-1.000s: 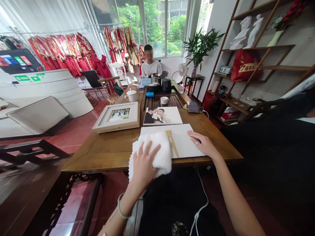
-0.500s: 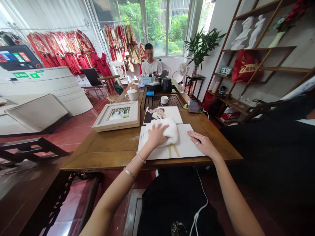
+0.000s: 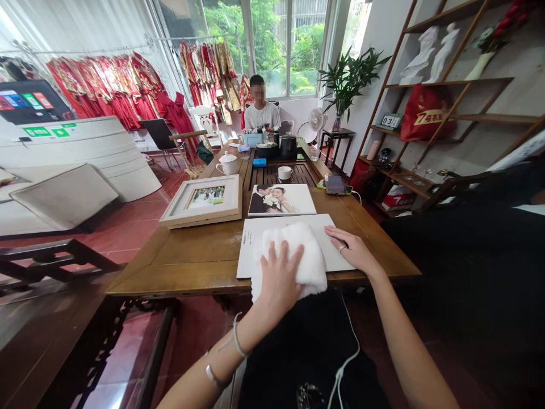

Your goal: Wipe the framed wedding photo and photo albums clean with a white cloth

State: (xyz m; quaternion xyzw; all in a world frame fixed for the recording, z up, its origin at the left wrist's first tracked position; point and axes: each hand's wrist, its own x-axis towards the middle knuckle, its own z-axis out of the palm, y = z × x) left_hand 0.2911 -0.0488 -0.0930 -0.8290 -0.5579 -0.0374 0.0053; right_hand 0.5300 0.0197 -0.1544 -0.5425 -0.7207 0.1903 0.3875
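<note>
- Left hand (image 3: 279, 278): fingers spread, palm down on a bunched white cloth (image 3: 313, 255). I read it as open and pressing; from my end I cannot tell whether the thumb pinches any fabric.
- Cloth: directly beneath the left hand, fluffy, fanning out beyond the fingertips and to the right of the thumb. It lies over the middle of a white panel (image 3: 334, 253) and spills past the panel's near edge.
- Right hand (image 3: 355, 250): open, fingers laid out flat on the panel's right side, a ring on one finger. I see bare panel between it and the cloth; the two do not touch.
- Panel: flat at the near edge of the wooden table (image 3: 183, 258), small dark print along its left side.
- Just beyond the panel I note a couple's photo print (image 3: 281, 200), lying flat.
- Left of that print, well clear of both hands: a pale framed picture (image 3: 200, 199), face up.
- Farther out: lidded white cup (image 3: 229, 165), small white cup (image 3: 284, 173), blue box (image 3: 259, 163).
- Far end: a seated person (image 3: 263, 116) in a white top.
</note>
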